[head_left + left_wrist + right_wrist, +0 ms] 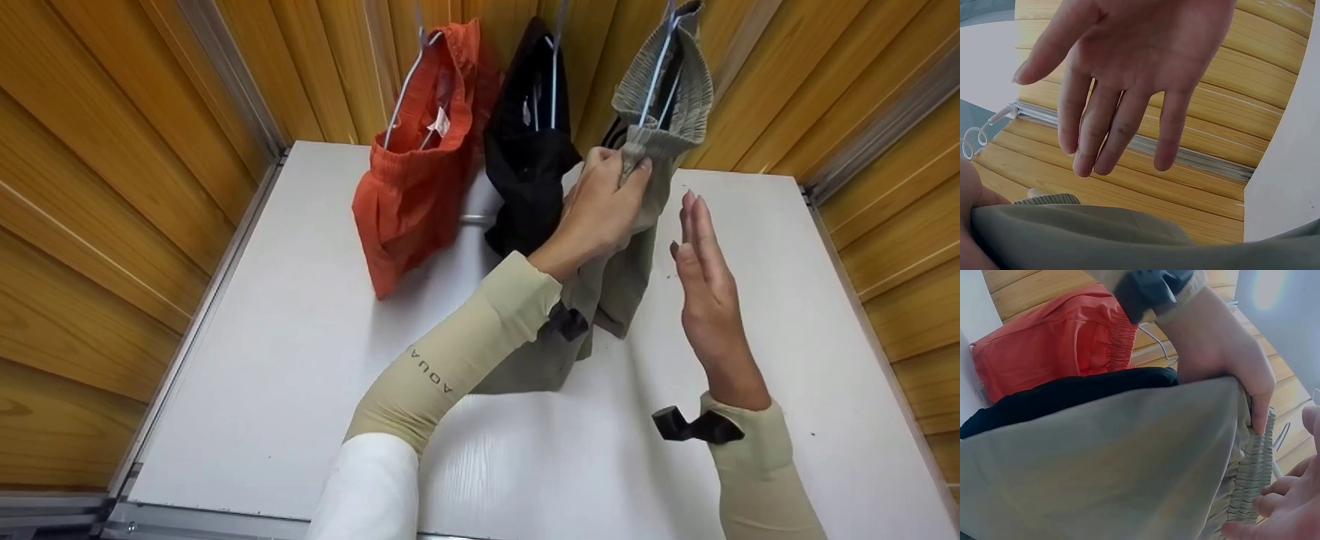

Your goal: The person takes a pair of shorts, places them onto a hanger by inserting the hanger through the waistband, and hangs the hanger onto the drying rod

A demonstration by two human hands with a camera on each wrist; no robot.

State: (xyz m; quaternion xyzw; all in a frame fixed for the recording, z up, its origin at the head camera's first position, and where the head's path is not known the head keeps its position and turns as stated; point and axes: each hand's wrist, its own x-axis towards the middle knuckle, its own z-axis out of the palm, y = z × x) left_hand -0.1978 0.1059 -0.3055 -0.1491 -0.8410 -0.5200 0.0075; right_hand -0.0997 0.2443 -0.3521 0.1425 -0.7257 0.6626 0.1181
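Note:
Grey-green pants [634, 281] with a gathered elastic waistband [664, 139] hang on a thin light-blue wire hanger [654, 79]. My left hand [604, 202] grips the cloth just under the front of that waistband, thumb on the near side; the right wrist view shows this left hand [1224, 349] bent over the waistband edge. To the right of the pants, my right hand [712, 300] is held up with fingers straight. Its palm faces the left wrist camera, and no object lies in it. The lower part of the pants is partly hidden behind my left forearm.
Black pants [529, 172] hang right beside the grey-green ones, and orange-red shorts [412, 195] hang farther left, each on a wire hanger. Below lies a white board [300, 337]. Wood-pattern panels [112, 187] with metal edge strips enclose the space.

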